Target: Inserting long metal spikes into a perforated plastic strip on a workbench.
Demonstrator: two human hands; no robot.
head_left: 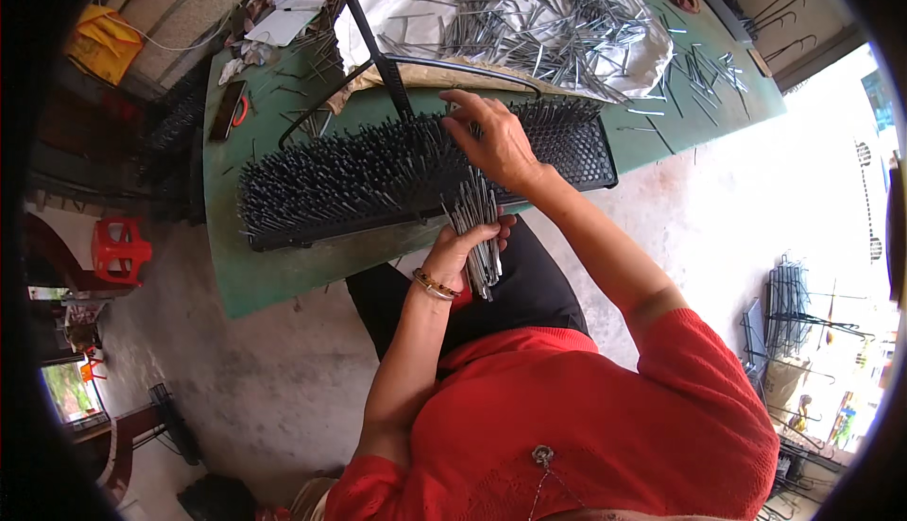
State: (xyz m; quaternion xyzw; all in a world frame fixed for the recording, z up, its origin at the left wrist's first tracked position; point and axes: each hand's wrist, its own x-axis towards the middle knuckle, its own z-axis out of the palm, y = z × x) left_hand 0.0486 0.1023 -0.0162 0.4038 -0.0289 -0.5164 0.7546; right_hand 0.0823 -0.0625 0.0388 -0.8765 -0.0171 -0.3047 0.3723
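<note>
My left hand [470, 240] is closed round a bundle of thin metal rods [480, 271], held upright over my lap in front of the rack. Above the rack, my right hand [499, 143] is half curled, thumb and forefinger apart, with no rod visible between them. A long black perforated rack [590, 154] lies across the table's near side. Dark rods [326, 181] stand packed in its left part, while bare holes show at its right. My right hand covers part of the rack's middle.
The green table [248, 285] has a pile of loose metal rods [529, 25] on white sheeting behind the rack. A black metal frame [383, 58] rises over the rack. Scissors [242, 110] lie at left. A red plastic stool [121, 251] stands on the floor.
</note>
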